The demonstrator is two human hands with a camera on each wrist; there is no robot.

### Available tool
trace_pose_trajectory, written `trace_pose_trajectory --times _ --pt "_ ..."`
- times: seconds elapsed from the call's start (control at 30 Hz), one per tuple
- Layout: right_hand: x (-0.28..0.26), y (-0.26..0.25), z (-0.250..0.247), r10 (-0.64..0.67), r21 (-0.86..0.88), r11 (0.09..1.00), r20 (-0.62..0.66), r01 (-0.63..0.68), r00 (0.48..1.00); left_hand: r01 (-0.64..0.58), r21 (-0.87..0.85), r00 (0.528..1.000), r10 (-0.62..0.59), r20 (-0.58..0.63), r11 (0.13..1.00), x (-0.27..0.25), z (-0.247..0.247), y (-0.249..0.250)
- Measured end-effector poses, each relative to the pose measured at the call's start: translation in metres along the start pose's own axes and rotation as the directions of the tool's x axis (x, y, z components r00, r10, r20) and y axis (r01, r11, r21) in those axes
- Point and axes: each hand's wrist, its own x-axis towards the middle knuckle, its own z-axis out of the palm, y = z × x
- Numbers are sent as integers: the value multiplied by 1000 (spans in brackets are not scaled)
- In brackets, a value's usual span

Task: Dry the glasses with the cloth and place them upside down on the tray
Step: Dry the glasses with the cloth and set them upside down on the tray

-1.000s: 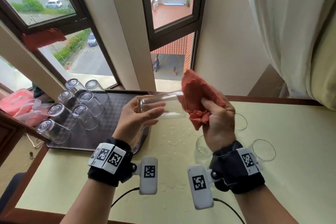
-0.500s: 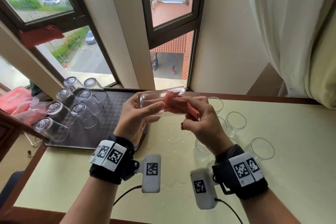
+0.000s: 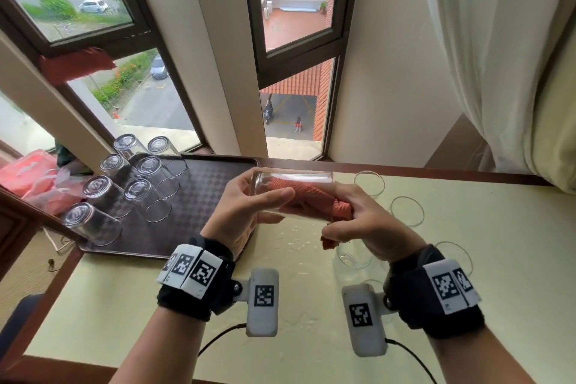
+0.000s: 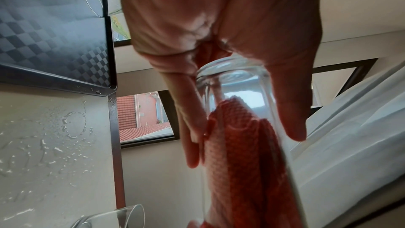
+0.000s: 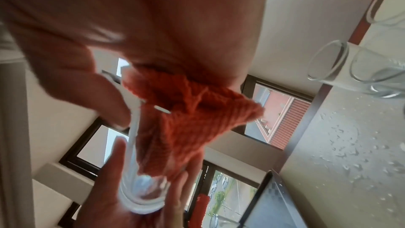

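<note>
My left hand point(image 3: 249, 206) grips a clear glass point(image 3: 293, 179) on its side above the table, its base toward the tray. My right hand point(image 3: 358, 221) holds the orange cloth point(image 3: 314, 199) and has it stuffed deep into the glass's mouth. The left wrist view shows the cloth point(image 4: 238, 153) filling the glass point(image 4: 236, 79) almost to its base. In the right wrist view the cloth point(image 5: 186, 113) bunches at the rim under my fingers. Several dried glasses point(image 3: 140, 193) stand upside down on the dark checkered tray point(image 3: 202, 196).
Several upright wet glasses point(image 3: 406, 210) stand on the cream table point(image 3: 498, 259) to the right of my hands, one point(image 3: 352, 259) just under my right wrist. Water drops lie on the table point(image 4: 54, 136). Pink plastic bags point(image 3: 28, 174) sit left of the tray. A curtain point(image 3: 498, 56) hangs at right.
My right hand has pushed the cloth from outside the glass's mouth deep into the glass. The left hand has kept its hold on the glass, which has moved a little away from me.
</note>
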Motion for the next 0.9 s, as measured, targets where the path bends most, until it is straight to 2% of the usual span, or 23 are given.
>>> trace_pose_trajectory --times 0.07,0.17,0.23,0.33,0.43,0.5,0.6,0.67,0.8,0.9 --pt "1 2 0 27 4 1000 9 -27 1000 9 -4 1000 -9 -10 1000 0 0 0" --pt "-1 7 4 7 78 997 -158 5 987 16 -17 999 -16 -51 1000 0 -2 -1" --pt "-1 12 3 2 190 980 -277 53 961 13 -49 997 -17 -76 999 -1 -3 -3" --pt "1 15 0 37 310 947 -352 79 935 15 -84 993 -24 -112 996 -4 -3 -7" --pt "4 17 2 53 346 934 -375 87 925 17 -121 992 -32 -124 993 -5 -5 -8" --pt "8 16 2 31 378 913 -435 151 900 11 -134 991 -29 -128 991 -5 -7 -7" --pt "14 15 4 -42 288 932 -520 221 853 1 -129 990 -19 -143 992 -4 -5 -6" --pt "14 14 6 -80 219 952 -494 213 866 -3 -142 989 -18 -150 990 -4 -4 -7" --pt "7 11 8 -23 239 967 -280 93 960 2 -161 987 -28 -158 987 -4 -10 -7" --pt "4 16 12 -47 223 971 -184 88 982 12 -147 988 -35 -152 989 -5 -9 -8"
